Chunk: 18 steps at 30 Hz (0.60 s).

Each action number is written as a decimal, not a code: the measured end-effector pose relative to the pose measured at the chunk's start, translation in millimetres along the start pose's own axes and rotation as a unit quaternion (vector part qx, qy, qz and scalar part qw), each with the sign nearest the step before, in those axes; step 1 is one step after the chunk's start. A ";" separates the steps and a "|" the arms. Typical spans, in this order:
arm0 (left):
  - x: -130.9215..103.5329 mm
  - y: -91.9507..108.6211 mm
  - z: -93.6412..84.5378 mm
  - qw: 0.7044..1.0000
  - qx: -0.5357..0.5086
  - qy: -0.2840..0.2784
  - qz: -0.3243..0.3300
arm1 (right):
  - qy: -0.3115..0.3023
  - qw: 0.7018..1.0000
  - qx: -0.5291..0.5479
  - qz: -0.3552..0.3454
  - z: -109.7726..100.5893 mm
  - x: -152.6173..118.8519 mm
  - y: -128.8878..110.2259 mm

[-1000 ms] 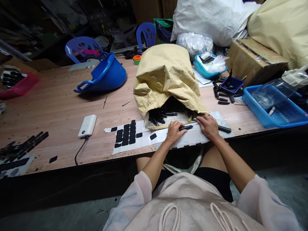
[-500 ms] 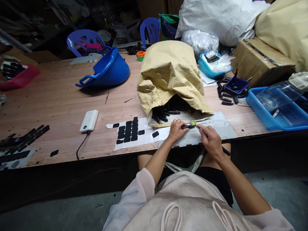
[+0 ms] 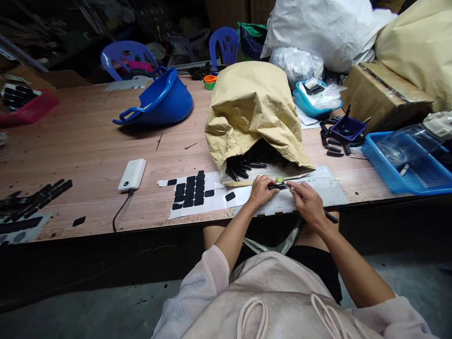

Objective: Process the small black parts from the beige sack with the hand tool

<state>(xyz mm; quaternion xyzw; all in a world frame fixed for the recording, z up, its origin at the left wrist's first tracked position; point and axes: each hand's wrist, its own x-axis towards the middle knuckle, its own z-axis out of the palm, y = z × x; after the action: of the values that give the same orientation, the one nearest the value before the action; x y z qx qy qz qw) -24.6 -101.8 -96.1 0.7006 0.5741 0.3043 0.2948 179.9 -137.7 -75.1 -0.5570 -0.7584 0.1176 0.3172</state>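
Observation:
My left hand is closed on a slim black piece at the table's front edge. From the right, my right hand grips a thin metal tool whose tip meets the black piece. A small yellow-green round thing sits just above the piece, between my hands. Behind them, a tan sack lies with its mouth towards me and black pieces inside. Left of my left hand, a white sheet bears rows of black rounded pads.
A white power bank with a cable lies left of the sheet. Farther back is a tilted blue basin. On the right are a blue basket, a purple tray among black pieces, and a cardboard box.
The yellow-green round thing has shifted slightly left relative to my hands. My hands keep nearly the same places and grips. The whole view has shifted slightly.

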 end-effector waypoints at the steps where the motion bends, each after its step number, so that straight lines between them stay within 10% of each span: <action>1: -0.6 -0.1 0.5 1.000 0.000 0.002 0.002 | 0.012 1.000 -0.015 -0.001 -0.8 6.9 8.9; 11: -2.2 5.0 -5.7 0.999 0.046 -0.005 0.019 | 0.009 0.986 -0.152 -0.061 -2.8 39.3 88.9; 18: -102.3 11.4 24.1 0.958 0.060 -0.120 0.254 | 0.001 0.984 -0.171 -0.055 1.4 36.3 81.3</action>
<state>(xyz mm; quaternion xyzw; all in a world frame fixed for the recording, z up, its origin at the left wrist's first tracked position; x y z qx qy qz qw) -14.9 -205.9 -111.9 0.8711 0.3550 0.2474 0.2322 235.2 -75.5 -106.7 -0.5607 -0.7964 -0.0319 0.2245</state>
